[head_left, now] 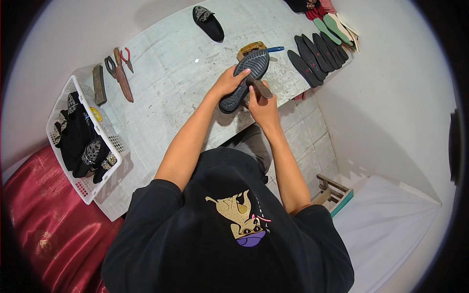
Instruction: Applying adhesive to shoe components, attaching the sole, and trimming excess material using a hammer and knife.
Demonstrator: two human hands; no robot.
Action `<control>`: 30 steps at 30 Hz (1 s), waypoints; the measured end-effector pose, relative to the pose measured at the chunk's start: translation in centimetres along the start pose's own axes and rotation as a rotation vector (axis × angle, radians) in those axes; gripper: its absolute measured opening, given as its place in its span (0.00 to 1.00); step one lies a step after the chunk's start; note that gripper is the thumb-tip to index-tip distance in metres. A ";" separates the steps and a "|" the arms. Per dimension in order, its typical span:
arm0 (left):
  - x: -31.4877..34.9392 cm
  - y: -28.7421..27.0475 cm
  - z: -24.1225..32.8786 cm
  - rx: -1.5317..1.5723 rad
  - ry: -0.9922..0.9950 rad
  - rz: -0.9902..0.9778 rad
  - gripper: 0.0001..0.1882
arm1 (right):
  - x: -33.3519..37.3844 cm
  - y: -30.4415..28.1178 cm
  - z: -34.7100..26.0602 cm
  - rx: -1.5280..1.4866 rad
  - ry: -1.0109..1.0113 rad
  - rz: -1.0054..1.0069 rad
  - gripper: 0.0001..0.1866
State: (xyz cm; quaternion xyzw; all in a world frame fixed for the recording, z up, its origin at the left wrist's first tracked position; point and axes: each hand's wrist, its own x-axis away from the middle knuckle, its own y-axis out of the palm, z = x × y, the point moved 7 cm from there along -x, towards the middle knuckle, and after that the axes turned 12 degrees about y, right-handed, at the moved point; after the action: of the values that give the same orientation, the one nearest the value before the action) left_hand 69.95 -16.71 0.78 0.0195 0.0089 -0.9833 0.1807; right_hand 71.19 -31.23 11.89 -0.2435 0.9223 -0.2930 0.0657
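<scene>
A black shoe [253,65] is tilted with its ridged sole toward me, above the near part of the table. Gripping it from the left is my left hand [227,82], thumb laid across the tread. My right hand [264,111] is closed round a worn brown tool [261,88] whose flat, blunt end rests by the sole's right edge; its exact kind is unclear. Just behind the shoe sits a yellowish container [251,47] with a blue-handled brush or tool [276,49] at it. Farther back lies a black patterned slip-on shoe [208,23].
A white plastic basket [104,128] of black patterned shoe uppers stands left. Near it lie a sharpening stone [99,85], scissors [110,66], a sheathed knife [123,80] and red-handled pliers [127,60]. Black soles [312,56] and green insoles [328,30] line the table's [161,63] right end.
</scene>
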 end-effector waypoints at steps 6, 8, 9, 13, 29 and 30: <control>-0.4 -0.2 0.3 0.016 -0.007 -0.018 0.27 | 0.6 -0.3 -0.9 0.023 -0.064 0.034 0.07; -0.9 -0.6 0.2 -0.021 -0.025 -0.013 0.28 | 0.1 -0.1 -0.5 0.067 -0.004 -0.013 0.07; -1.1 -0.6 0.1 -0.021 -0.025 -0.013 0.28 | -0.2 0.2 -0.1 0.111 0.057 -0.059 0.07; -2.7 -0.2 0.0 -0.037 0.007 -0.039 0.29 | 0.4 -0.1 -0.3 0.010 -0.060 0.008 0.07; 1.4 -0.6 -1.2 0.070 -0.094 0.080 0.32 | -1.3 0.2 0.1 0.044 0.013 -0.078 0.08; 1.3 -0.5 -1.0 0.070 -0.096 0.087 0.32 | -1.6 -0.2 0.0 0.012 -0.004 -0.058 0.08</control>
State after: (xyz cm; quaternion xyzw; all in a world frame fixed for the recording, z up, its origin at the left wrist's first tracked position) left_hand 68.60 -16.70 -0.25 -0.0211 -0.0350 -0.9740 0.2228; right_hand 72.62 -30.60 12.00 -0.2704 0.9129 -0.2999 0.0602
